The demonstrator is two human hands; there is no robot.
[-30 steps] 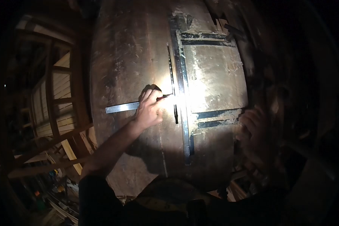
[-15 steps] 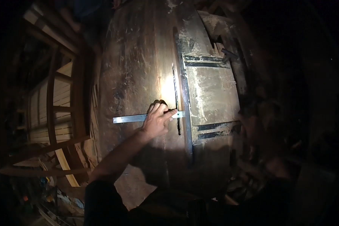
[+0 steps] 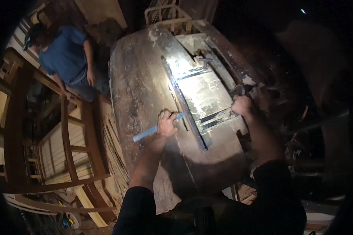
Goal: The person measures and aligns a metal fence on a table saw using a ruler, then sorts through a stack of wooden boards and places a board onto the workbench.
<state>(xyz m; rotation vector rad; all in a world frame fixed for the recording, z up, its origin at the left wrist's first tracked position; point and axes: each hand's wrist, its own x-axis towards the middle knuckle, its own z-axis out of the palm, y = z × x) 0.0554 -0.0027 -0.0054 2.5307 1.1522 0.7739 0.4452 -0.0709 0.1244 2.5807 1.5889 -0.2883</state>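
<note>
My left hand (image 3: 168,123) lies on the wooden worktop (image 3: 131,84), its fingers closed around a flat metal ruler (image 3: 145,134). The ruler's right end reaches close to a long dark strip (image 3: 183,102) lying on the wood. Just past my fingers, a thin black line runs along the surface beside that strip. At the right edge of the worktop my right hand (image 3: 242,105) is closed, with its fingers curled next to a rounded grey object (image 3: 238,90). Shadow hides what, if anything, is in that hand.
A person in a blue shirt (image 3: 66,56) stands at the far left. Wooden frames (image 3: 72,137) with slats lean along the left side. Small dark pieces (image 3: 203,59) lie on the pale boards (image 3: 208,90) farther up. Wood scraps fill the dim floor.
My view has lifted and turned, bringing the other person into clear sight. My right hand has come into the light at the worktop's right edge. My left hand stays on the ruler, which appears more slanted.
</note>
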